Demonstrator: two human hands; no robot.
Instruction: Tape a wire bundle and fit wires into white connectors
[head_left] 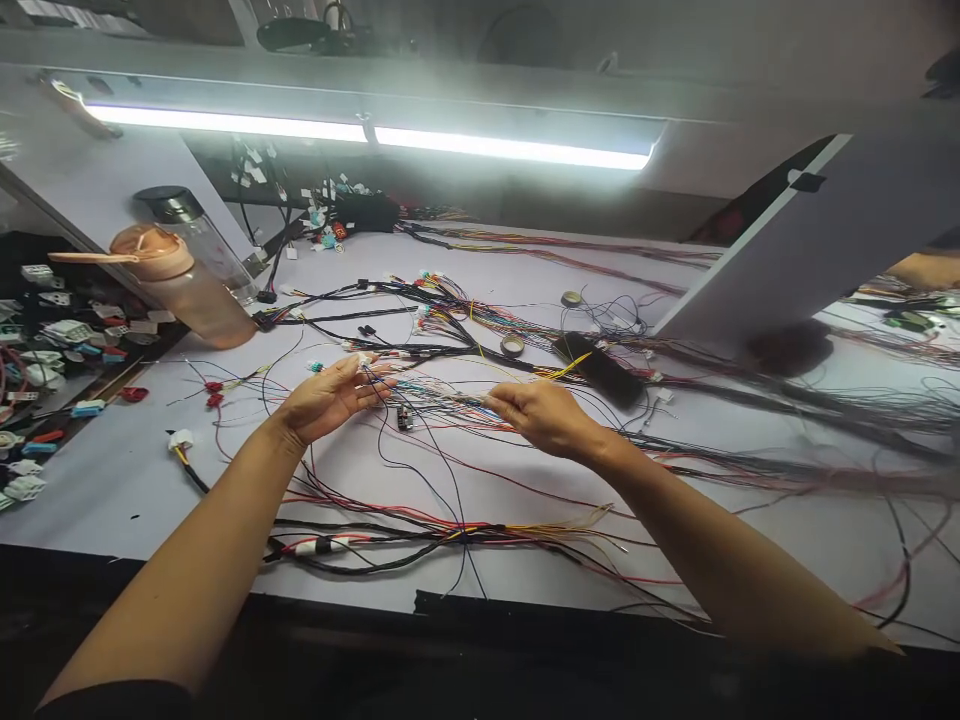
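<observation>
Dark sleeves [124, 700] are what's closest to the camera, right at the bottom edge, with my bare forearms [202, 540] reaching out of them over a white tabletop [247, 545] that's basically wire spaghetti. So my left hand [322, 400] has a small white connector [365, 358] pinched between thumb and index, other fingers loosely curled, and a few dark wires [386, 455] droop down from around there. My right hand [551, 415] is closed, fingertips nipping some thin pale wires [472, 398], so the connector and wires are up in front of me, roughly mid-table, over a mess of other strands. Can't make out exactly which strand goes where, too fine. Just below that gap sits a little black-and-silver piece [405, 418], and nearer me a thick harness [465, 530] runs sideways. Past my right hand there's a dark oblong thing [600, 370] with a roll of tape [512, 346] near it. Over on the left: red connectors [214, 393], a peach-lidded bottle [202, 300] leaning in front of a black-capped one [214, 245], plus a heap of connectors [67, 340]. Tube light [510, 150] glares across the back.
</observation>
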